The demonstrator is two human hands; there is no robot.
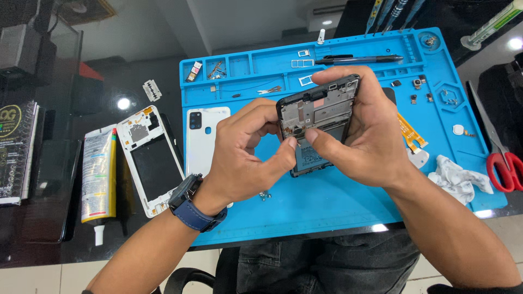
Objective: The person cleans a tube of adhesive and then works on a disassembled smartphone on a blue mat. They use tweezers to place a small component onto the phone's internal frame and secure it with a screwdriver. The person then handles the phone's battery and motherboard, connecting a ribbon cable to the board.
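An opened black phone body [318, 111], its inner frame and battery showing, is held up above the blue work mat [305, 207]. My right hand [362, 139] wraps its right side, fingers over the top edge and thumb on the inner face. My left hand [245, 155], with a dark watch on a blue strap at the wrist, pinches at the lower left of the frame, its thumb meeting the right thumb.
A white phone back cover [204, 136] and a white mid-frame [150, 160] lie at left, beside a glue tube [98, 177] and a razor blade [152, 90]. On the mat: pen [359, 59], small parts, orange flex cable [411, 136], crumpled cloth [457, 179]. Red scissors [504, 166] at right.
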